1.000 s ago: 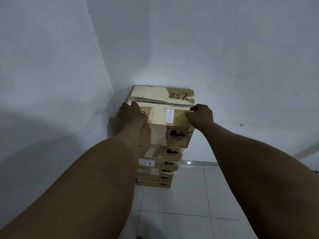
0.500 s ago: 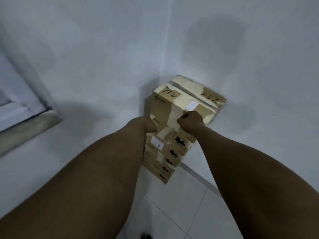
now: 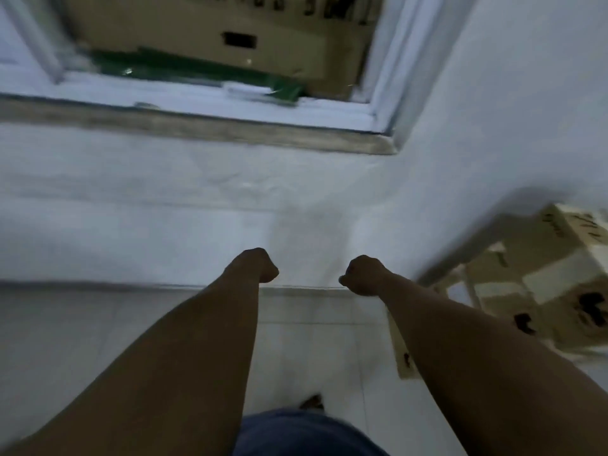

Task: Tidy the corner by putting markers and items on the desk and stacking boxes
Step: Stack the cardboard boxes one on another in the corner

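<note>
White wall and a window sill fill the blurred view ahead. Both fists are curled shut and empty; the stacked boxes [image 3: 539, 291] stand upright in the corner, off to the right, nearer the right hand [image 3: 363, 275] than the left hand [image 3: 260, 265].

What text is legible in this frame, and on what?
Nothing reads cleanly.
Cardboard in the window: dark printed capitals along its top edge, cropped and blurred, unreadable.
Top box of the stack: handwritten marks on its top face, motion-blurred, unreadable.
Same box, front face: black printed logo blobs, unreadable.
Lower box: small black mark, unreadable.
</note>
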